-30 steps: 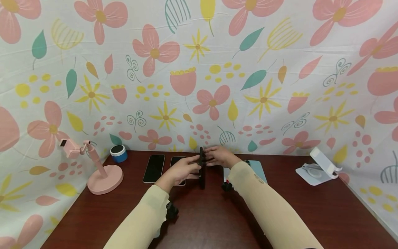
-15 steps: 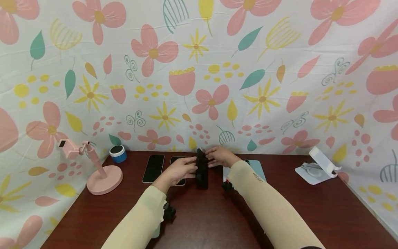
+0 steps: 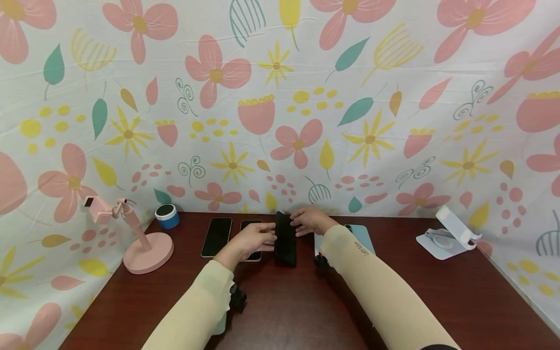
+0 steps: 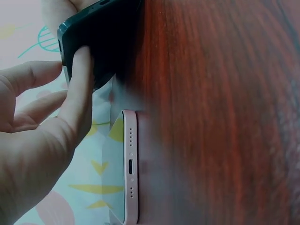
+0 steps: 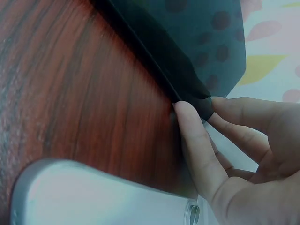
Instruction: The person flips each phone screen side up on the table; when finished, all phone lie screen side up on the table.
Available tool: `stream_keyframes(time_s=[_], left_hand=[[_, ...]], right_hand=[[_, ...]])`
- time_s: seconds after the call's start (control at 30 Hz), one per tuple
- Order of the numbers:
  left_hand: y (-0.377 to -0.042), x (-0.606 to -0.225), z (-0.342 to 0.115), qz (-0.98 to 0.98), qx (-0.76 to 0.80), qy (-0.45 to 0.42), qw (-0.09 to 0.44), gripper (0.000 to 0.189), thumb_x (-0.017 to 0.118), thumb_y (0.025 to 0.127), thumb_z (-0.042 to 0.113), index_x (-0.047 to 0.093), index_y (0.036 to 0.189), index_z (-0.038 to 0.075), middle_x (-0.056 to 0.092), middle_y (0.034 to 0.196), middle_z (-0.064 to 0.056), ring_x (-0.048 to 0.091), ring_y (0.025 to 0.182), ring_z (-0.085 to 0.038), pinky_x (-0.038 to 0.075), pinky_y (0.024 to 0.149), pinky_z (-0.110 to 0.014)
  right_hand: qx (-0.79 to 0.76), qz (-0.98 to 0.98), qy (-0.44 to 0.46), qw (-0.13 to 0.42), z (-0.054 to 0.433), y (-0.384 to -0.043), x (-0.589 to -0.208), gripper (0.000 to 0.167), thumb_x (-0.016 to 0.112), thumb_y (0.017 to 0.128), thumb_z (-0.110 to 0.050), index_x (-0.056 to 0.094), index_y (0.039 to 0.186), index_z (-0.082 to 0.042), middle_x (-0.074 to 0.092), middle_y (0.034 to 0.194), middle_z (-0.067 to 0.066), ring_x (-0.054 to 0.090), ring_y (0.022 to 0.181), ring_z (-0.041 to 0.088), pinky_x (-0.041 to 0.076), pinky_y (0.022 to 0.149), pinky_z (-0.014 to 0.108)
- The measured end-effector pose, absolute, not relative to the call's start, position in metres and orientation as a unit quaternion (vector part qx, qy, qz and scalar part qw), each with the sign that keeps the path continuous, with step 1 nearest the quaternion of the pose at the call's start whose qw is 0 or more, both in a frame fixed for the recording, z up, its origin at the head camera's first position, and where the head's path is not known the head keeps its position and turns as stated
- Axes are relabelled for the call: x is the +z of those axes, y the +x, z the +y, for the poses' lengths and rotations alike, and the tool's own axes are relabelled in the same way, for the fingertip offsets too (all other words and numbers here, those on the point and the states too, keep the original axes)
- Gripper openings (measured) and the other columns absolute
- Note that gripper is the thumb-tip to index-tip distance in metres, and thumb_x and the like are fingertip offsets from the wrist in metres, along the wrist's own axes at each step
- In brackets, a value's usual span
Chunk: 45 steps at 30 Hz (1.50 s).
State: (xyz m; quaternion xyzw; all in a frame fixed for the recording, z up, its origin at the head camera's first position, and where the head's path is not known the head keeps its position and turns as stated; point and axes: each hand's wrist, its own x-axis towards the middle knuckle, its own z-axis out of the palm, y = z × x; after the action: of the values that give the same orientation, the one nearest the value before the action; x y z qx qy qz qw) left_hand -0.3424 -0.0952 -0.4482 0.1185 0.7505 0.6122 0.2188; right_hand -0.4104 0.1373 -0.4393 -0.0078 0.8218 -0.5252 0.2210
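Between my hands, a black smartphone (image 3: 285, 240) stands tilted on its long edge, its dark glossy face turned up and to the right. My left hand (image 3: 253, 240) pinches its left side; in the left wrist view the thumb lies on the black phone's back (image 4: 105, 35). From the right, my right hand (image 3: 312, 221) pinches the lower far edge with thumb and fingertips; the right wrist view shows the glossy face (image 5: 201, 42) reflecting the flowered cloth. Partly behind my left hand lies a pink-framed phone (image 4: 132, 164). Close to my right hand is a white phone (image 5: 103, 197).
Another dark-screened phone (image 3: 216, 236) lies farther left. A light blue phone (image 3: 364, 238) is partly under my right sleeve. A pink stand (image 3: 148, 253) and a blue-and-white jar (image 3: 166, 217) stand left, a white folding stand (image 3: 450, 238) right. Flowered cloth (image 3: 280, 121) hangs behind the table.
The black phone has gone from upright on edge to leaning left, so more of its face shows. My left hand has shifted slightly left; my right hand has barely moved.
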Motion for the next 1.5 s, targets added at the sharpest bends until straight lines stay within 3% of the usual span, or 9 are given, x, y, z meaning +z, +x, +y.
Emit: stream_keyframes(time_s=[0.2,0.5,0.9,1.17,1.4,1.5], left_hand=[[-0.342,-0.449,-0.093,0.771,0.590,0.111,0.211,0.055,0.049,0.111,0.006,0.037,0.163,-0.007,0.047,0.161,-0.033,0.055,0.146,-0.044,0.060,0.107,-0.045],[-0.340,-0.447,-0.088,0.814,0.541,0.097,0.190,0.054,0.056,0.108,0.003,0.043,0.160,-0.006,0.050,0.160,-0.032,0.069,0.131,-0.039,0.063,0.100,-0.043],[-0.342,-0.449,-0.080,0.890,0.417,0.106,0.149,0.051,0.059,0.109,0.011,0.050,0.157,-0.003,0.062,0.151,-0.025,0.078,0.107,-0.026,0.065,0.093,-0.038],[-0.342,-0.445,-0.072,0.921,0.353,0.094,0.133,0.050,0.059,0.110,0.016,0.052,0.156,-0.002,0.064,0.150,-0.022,0.081,0.099,-0.023,0.061,0.103,-0.045],[-0.342,-0.444,-0.066,0.940,0.307,0.091,0.122,0.050,0.060,0.109,0.020,0.055,0.153,-0.003,0.078,0.111,-0.016,0.078,0.083,-0.020,0.060,0.100,-0.045],[-0.342,-0.444,-0.064,0.942,0.297,0.090,0.128,0.052,0.060,0.109,0.024,0.054,0.154,-0.004,0.079,0.106,-0.014,0.078,0.085,-0.020,0.059,0.104,-0.047]], right_hand=[[-0.515,0.830,-0.011,0.216,0.136,-0.408,-0.437,0.041,0.055,0.111,-0.008,0.058,0.150,0.003,0.060,0.151,0.027,0.067,0.125,0.040,0.066,0.094,0.042],[-0.505,0.836,-0.010,0.213,0.137,-0.409,-0.438,0.039,0.058,0.109,-0.008,0.061,0.147,0.003,0.062,0.147,0.026,0.069,0.111,0.033,0.066,0.090,0.041],[-0.492,0.848,-0.009,0.199,0.136,-0.408,-0.440,0.040,0.060,0.108,-0.008,0.061,0.147,0.002,0.063,0.147,0.026,0.069,0.118,0.037,0.066,0.091,0.040],[-0.488,0.851,-0.011,0.192,0.134,-0.408,-0.436,0.041,0.058,0.109,-0.006,0.058,0.149,0.005,0.063,0.147,0.028,0.068,0.123,0.041,0.067,0.088,0.039],[-0.482,0.856,-0.017,0.187,0.134,-0.407,-0.435,0.042,0.061,0.107,-0.005,0.059,0.148,0.004,0.065,0.145,0.028,0.069,0.121,0.042,0.067,0.088,0.042],[-0.474,0.862,-0.024,0.181,0.133,-0.406,-0.436,0.042,0.061,0.106,-0.005,0.060,0.147,0.005,0.066,0.143,0.028,0.070,0.119,0.043,0.067,0.087,0.042]])
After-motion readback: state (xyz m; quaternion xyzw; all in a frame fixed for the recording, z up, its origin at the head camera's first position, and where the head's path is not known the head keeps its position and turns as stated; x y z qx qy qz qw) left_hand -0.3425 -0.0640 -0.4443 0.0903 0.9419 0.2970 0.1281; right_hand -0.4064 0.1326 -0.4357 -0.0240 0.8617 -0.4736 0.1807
